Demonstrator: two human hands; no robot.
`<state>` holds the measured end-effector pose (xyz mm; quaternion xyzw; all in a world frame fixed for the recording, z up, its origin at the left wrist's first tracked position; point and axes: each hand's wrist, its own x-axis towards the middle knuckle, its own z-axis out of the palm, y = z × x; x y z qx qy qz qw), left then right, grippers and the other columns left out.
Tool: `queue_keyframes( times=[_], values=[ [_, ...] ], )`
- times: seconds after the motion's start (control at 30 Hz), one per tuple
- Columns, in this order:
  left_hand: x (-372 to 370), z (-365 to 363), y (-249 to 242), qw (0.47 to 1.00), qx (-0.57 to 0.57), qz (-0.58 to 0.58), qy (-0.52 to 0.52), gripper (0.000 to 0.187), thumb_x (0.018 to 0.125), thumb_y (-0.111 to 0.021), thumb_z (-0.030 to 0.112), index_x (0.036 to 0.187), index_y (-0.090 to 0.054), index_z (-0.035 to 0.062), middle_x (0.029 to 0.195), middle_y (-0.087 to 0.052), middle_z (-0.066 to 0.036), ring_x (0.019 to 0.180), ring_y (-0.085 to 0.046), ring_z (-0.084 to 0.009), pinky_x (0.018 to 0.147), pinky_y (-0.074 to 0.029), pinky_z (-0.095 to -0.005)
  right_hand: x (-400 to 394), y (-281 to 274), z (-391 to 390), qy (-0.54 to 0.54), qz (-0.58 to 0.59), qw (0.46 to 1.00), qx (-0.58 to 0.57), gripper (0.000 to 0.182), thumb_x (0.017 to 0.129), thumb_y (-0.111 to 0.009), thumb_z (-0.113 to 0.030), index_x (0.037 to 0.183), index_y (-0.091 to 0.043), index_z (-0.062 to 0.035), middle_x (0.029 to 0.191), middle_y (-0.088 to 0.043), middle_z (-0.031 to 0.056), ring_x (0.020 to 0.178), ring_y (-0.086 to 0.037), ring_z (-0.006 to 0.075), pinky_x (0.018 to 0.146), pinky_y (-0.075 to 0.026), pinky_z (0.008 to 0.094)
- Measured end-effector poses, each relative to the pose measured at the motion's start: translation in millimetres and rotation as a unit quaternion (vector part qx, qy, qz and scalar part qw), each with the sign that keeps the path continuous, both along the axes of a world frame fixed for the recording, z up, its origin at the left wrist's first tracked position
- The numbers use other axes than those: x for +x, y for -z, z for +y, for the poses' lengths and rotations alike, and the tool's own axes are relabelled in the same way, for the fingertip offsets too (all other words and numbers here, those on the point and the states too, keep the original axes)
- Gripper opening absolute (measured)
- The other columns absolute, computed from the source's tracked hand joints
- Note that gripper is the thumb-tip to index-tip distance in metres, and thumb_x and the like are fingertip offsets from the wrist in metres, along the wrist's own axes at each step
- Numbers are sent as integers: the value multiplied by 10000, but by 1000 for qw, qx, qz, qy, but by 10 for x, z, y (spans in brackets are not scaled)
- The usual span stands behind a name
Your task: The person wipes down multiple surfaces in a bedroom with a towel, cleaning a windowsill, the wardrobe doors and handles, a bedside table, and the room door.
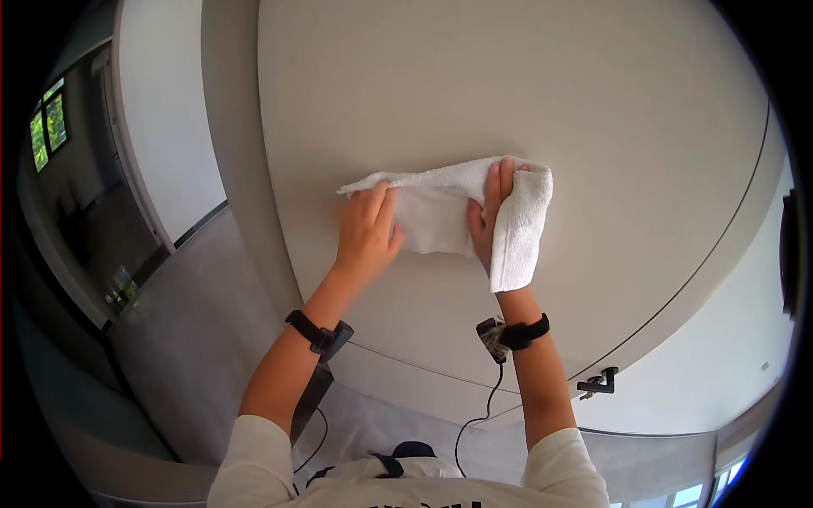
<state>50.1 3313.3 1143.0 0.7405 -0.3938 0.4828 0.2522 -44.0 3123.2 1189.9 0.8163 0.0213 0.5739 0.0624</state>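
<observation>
A white cloth (pixel 436 212) lies against a large beige panel (pixel 406 85), its right part folded over and hanging down. My left hand (pixel 367 230) touches the cloth's upper left edge, fingers pointing up and close together at the cloth. My right hand (pixel 491 212) presses on the cloth near its right side, with the fingers stretched upward and the thumb apart. The folded flap of cloth covers part of that hand and reaches down to the wrist. Both wrists wear black straps with small devices, and cables run down from them.
A black door handle (pixel 600 383) sticks out at the lower right. On the left are a white door (pixel 165 110), a doorway with a window beyond, and grey floor (pixel 203 313). Dark cables hang near my body.
</observation>
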Motion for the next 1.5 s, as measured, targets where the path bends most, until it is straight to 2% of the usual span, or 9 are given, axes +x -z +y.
queue_keyframes(
  times=[0.23, 0.57, 0.8, 0.93, 1.07, 1.17, 1.23, 1.37, 1.5],
  values=[
    [379, -187, 435, 998, -26, -51, -9, 692, 752, -624, 319, 1273, -397, -77, 1409, -242, -209, 1214, -323, -390, 1015, -298, -516, 84, -39, 220, 56, -3, 998, 2, 530, 827, -540, -42, 1340, -409, -18, 1416, -391, 118, 1302, -356, 332, 1069, -274, 450],
    [704, -70, 1039, 987, -25, -88, 133, 419, 695, -591, 71, 1059, -501, -116, 1311, -345, -240, 1053, -465, -390, 856, -436, -451, 295, 837, 231, 2, 63, 997, 43, 524, 835, -506, -23, 1341, -379, 21, 1415, -362, 184, 1322, -293, 401, 1093, -191, 508],
    [633, -461, 1415, 977, -99, -168, 89, 744, 870, -550, 406, 1253, -273, -168, 1394, -161, -283, 1268, -234, -522, 1016, -294, -550, 476, 1975, 91, -104, 17, 993, 56, 384, 755, -550, -43, 1136, -584, -10, 1167, -599, 134, 944, -563, 345, 829, -443, 466],
    [887, -508, 1652, 962, -215, -161, 50, 826, 869, -515, 479, 1383, -129, -40, 1429, -146, -209, 1336, -177, -432, 1067, -253, -524, 582, 2041, 90, -225, 21, 973, 55, 366, 762, -546, -29, 1124, -591, 0, 1117, -625, 168, 865, -592, 290, 774, -479, 415],
    [943, 590, 648, 964, -243, -64, -93, 918, 819, -599, 461, 1418, -83, -5, 1453, -142, -182, 1355, -173, -387, 1091, -229, -485, 1010, 1141, 1149, -336, 2, 941, 48, 410, 799, -523, -13, 1206, -538, 31, 1261, -529, 210, 1112, -537, 353, 946, -423, 404],
    [1045, 1334, 433, 971, -218, -49, -80, 658, 849, -587, 180, 1374, -267, -56, 1454, -199, -226, 1328, -258, -335, 1072, -240, -439, 1418, 731, 1838, -554, 137, 781, 254, 517, 824, -516, 26, 1321, -387, 78, 1422, -300, 259, 1316, -300, 409, 1063, -272, 435],
    [1218, 1350, 160, 978, -165, -92, -87, 528, 891, -424, 75, 1365, -273, -104, 1456, -190, -268, 1350, -212, -402, 1088, -208, -465, 1738, 949, 2102, -539, 94, 793, 268, 483, 819, -488, 42, 1288, -397, 113, 1381, -358, 275, 1340, -234, 437, 1099, -143, 465],
    [1969, 1045, 559, 951, -273, 106, 99, 756, 840, -582, 268, 1391, -205, -86, 1450, -198, -255, 1344, -200, -414, 1095, -195, -464, 1974, 1116, 2061, -360, 117, 911, 165, 517, 804, -517, 24, 1311, -420, 41, 1392, -374, 227, 1344, -242, 402, 1102, -152, 445],
    [2130, 911, 861, 977, -212, -4, -16, 1036, 726, -632, 543, 1414, -149, -62, 1433, -182, -268, 1334, -196, -413, 1094, -174, -489, 2037, 1336, 2068, -336, 158, 913, 171, 525, 770, -550, -20, 1290, -478, -22, 1381, -426, 145, 1312, -327, 352, 1087, -216, 442]
  ],
)
